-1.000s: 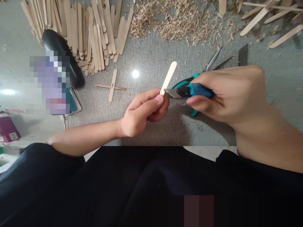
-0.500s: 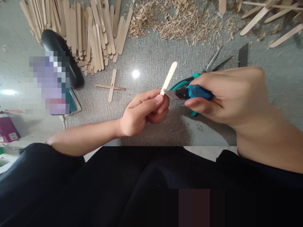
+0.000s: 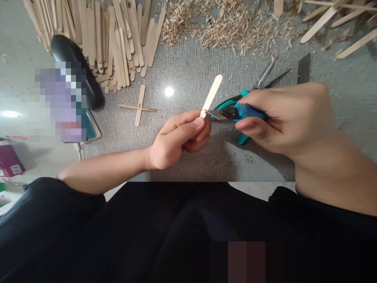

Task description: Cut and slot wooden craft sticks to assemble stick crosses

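Between the thumb and fingers of my left hand [image 3: 182,133] is a wooden craft stick [image 3: 212,93], tilted up and to the right. Its lower end is hidden in the grip. My right hand [image 3: 288,118] is wrapped around a blue utility knife [image 3: 247,112], whose blade tip meets the stick just above my left thumb. Behind the knife lie teal-handled pliers [image 3: 231,103], partly covered by my right hand. To the left of my hands, two sticks form a small cross [image 3: 140,106] on the table.
A large pile of craft sticks [image 3: 114,43] spreads at the upper left, beside a black case [image 3: 78,72] and a phone [image 3: 92,127] with a cable. Wood shavings [image 3: 218,25] are heaped at the back. A loose dark blade [image 3: 304,68] and more sticks [image 3: 321,24] lie at the right.
My right hand and the knife have shifted slightly to the right, with the blade tip still at the stick. My left hand keeps its hold nearly unmoved.
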The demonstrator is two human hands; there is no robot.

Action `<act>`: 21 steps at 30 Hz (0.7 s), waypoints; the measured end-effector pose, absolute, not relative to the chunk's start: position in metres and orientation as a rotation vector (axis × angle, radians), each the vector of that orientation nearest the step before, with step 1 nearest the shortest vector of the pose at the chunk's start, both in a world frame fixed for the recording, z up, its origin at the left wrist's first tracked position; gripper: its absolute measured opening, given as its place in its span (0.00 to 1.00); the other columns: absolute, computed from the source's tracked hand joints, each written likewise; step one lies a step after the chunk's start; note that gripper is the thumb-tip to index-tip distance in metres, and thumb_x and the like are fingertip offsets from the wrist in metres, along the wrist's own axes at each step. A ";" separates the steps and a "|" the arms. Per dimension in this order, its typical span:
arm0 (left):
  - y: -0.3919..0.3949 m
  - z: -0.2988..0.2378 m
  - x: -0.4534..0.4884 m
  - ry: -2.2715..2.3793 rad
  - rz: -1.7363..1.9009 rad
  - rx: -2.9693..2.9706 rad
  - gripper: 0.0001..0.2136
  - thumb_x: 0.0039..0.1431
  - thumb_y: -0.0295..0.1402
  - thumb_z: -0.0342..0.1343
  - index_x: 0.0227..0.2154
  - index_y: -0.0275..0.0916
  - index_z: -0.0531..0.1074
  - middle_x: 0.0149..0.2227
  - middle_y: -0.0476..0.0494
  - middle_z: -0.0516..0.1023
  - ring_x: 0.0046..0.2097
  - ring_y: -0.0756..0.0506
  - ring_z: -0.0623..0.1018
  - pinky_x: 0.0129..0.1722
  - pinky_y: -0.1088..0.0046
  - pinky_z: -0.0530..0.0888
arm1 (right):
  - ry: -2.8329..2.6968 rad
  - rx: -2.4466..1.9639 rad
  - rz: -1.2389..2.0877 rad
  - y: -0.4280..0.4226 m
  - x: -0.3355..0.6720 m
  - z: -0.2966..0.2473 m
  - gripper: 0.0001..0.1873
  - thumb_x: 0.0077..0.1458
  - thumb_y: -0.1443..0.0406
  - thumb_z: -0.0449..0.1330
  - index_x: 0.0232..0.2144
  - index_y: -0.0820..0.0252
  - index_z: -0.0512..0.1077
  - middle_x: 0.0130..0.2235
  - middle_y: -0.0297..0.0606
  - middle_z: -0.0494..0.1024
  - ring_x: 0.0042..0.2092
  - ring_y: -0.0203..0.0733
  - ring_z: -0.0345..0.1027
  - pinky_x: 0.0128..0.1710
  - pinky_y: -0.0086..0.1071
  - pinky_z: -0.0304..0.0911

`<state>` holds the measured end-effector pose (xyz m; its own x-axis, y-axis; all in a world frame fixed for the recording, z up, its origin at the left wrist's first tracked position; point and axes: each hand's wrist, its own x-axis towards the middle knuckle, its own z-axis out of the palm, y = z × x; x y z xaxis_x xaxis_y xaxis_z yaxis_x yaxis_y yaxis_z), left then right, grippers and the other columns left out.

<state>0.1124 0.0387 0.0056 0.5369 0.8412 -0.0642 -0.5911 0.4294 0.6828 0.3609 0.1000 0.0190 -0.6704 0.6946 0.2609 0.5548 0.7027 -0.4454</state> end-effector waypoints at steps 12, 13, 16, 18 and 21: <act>0.040 0.008 0.112 0.401 0.895 0.736 0.29 0.78 0.52 0.63 0.26 0.41 0.60 0.22 0.59 0.55 0.22 0.57 0.58 0.25 0.76 0.57 | -2.498 -0.889 0.842 0.099 0.355 0.026 0.38 0.81 0.35 0.45 0.27 0.53 0.64 0.20 0.25 0.61 0.19 0.32 0.56 0.21 0.35 0.48; 0.040 0.008 0.112 0.422 0.886 0.746 0.29 0.77 0.53 0.64 0.25 0.41 0.60 0.22 0.59 0.55 0.23 0.57 0.58 0.25 0.75 0.57 | -2.469 -0.871 0.913 0.100 0.354 0.028 0.39 0.81 0.35 0.46 0.26 0.54 0.63 0.19 0.25 0.60 0.18 0.31 0.54 0.20 0.34 0.48; 0.043 0.009 0.112 0.515 0.856 0.796 0.31 0.74 0.58 0.64 0.25 0.43 0.61 0.22 0.57 0.57 0.24 0.55 0.60 0.25 0.73 0.59 | -2.422 -0.872 1.107 0.101 0.350 0.033 0.41 0.80 0.35 0.46 0.23 0.55 0.60 0.18 0.25 0.59 0.17 0.29 0.54 0.19 0.31 0.49; 0.044 0.009 0.112 0.558 0.859 0.823 0.31 0.73 0.61 0.64 0.25 0.43 0.61 0.22 0.56 0.58 0.25 0.55 0.61 0.26 0.73 0.60 | -2.397 -0.882 1.169 0.101 0.348 0.035 0.42 0.81 0.35 0.46 0.22 0.55 0.60 0.17 0.25 0.60 0.17 0.28 0.55 0.18 0.30 0.50; 0.045 0.007 0.113 0.594 0.871 0.801 0.31 0.72 0.60 0.65 0.25 0.43 0.62 0.22 0.56 0.58 0.25 0.54 0.60 0.25 0.73 0.58 | -2.372 -0.870 1.117 0.101 0.346 0.036 0.41 0.81 0.37 0.48 0.22 0.55 0.61 0.17 0.24 0.59 0.17 0.27 0.54 0.18 0.29 0.49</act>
<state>0.1126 0.0449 0.0067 0.5212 0.8428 -0.1343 -0.4323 0.3964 0.8099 0.3461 0.1007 0.0363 -0.7375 0.6715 0.0720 0.3722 0.4931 -0.7864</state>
